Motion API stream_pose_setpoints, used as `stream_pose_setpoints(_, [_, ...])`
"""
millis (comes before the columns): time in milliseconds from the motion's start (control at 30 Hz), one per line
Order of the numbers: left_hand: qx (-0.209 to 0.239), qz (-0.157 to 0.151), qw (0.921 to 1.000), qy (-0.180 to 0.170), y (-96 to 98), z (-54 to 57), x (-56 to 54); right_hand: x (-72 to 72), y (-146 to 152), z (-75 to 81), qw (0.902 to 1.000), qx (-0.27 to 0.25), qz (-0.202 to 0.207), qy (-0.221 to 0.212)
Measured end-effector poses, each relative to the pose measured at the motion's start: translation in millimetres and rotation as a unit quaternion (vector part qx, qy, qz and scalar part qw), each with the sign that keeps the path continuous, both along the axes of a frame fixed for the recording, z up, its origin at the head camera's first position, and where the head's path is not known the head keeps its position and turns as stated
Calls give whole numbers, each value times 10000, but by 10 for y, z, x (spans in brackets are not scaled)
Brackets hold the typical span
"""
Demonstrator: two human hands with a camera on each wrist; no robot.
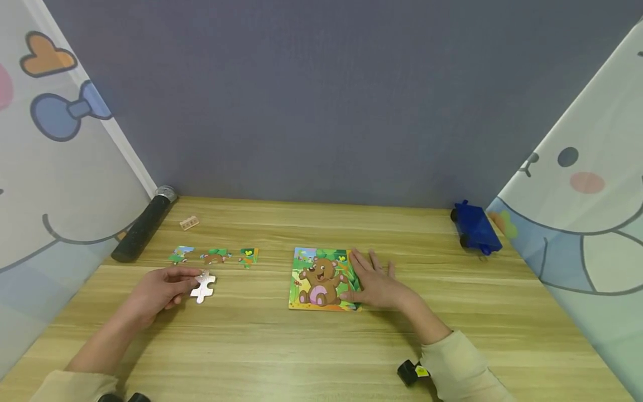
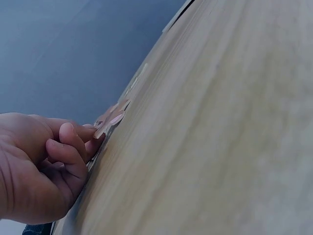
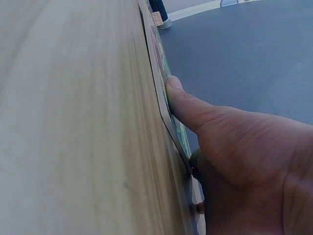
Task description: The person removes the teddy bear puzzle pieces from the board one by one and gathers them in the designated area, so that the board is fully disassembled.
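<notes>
My left hand (image 1: 159, 291) pinches a jigsaw piece (image 1: 203, 287) between thumb and fingers, its pale side showing in the head view. In the left wrist view this jigsaw piece (image 2: 111, 118) is at the fingertips, close to the tabletop. Just beyond it lie three picture pieces in a row: a left piece (image 1: 182, 254), a middle piece (image 1: 216, 256) and a right piece (image 1: 248, 256). A square bear puzzle (image 1: 318, 282) is at the table's middle. My right hand (image 1: 378, 286) rests at its right edge, fingers spread, the thumb on its top in the right wrist view.
A black microphone (image 1: 144, 226) lies along the left wall, near a small pinkish block (image 1: 189, 223). At the far right stands a blue toy cart (image 1: 475, 228) with dark wheels. A grey panel (image 1: 311, 100) closes off the back of the wooden table (image 1: 251, 352).
</notes>
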State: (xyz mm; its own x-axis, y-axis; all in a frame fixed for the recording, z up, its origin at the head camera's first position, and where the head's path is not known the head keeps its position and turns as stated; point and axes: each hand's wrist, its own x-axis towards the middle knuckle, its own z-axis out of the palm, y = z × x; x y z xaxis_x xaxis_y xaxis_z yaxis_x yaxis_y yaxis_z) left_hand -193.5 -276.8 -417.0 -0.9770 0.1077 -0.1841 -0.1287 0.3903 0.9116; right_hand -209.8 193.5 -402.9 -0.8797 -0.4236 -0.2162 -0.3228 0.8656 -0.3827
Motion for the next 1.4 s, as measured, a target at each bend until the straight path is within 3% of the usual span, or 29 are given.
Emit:
stream_pose_setpoints(667, [-178,212,9995,117,96,102,-7,0,31,12,9999,-51,-66,-74])
stream_pose_setpoints(1000, [428,-160,9989,70,396,117,-28,-11,15,-3,9999,-153,-36,-34])
stream_pose_setpoints(1233, [627,-658,9958,107,678,89,-84,-14,0,-13,9999,-111,-68,-35])
stream_pose_setpoints(1400, [700,-835,9940,99,935,83,-121,-14,-6,-15,9996,-219,-168,-85])
